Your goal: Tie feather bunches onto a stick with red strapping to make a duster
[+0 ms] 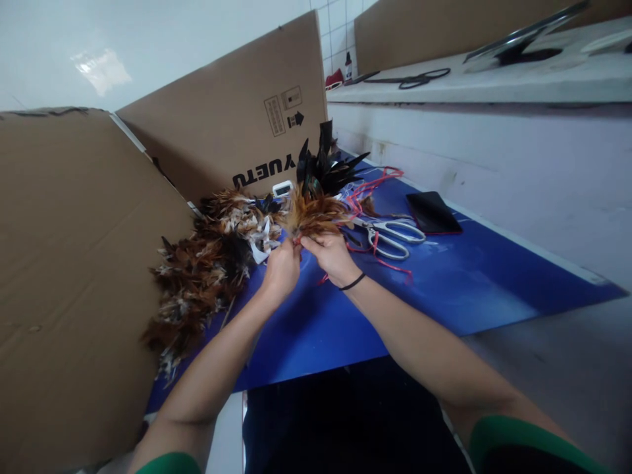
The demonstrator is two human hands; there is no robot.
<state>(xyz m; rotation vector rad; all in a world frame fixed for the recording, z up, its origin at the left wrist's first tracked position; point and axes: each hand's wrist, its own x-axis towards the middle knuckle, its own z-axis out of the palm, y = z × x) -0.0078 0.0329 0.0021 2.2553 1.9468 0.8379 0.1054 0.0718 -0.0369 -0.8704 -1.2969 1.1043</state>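
Over the blue table surface, a bunch of golden-brown feathers points away from me. My left hand is closed at its base, thumb and fingers pinched together. Right beside it, my right hand also pinches the base, a dark band around its wrist. A bit of red shows between the fingertips; exactly what it is I cannot make out. Black feathers stand just behind the bunch. To the right of my right hand lie scissors with pale handles, tangled with red string.
A heap of brown and white feathers runs along the left side. Cardboard panels wall off the left and back. A small white device sits behind the heap. A dark flat case lies right; a white ledge holds black scissors.
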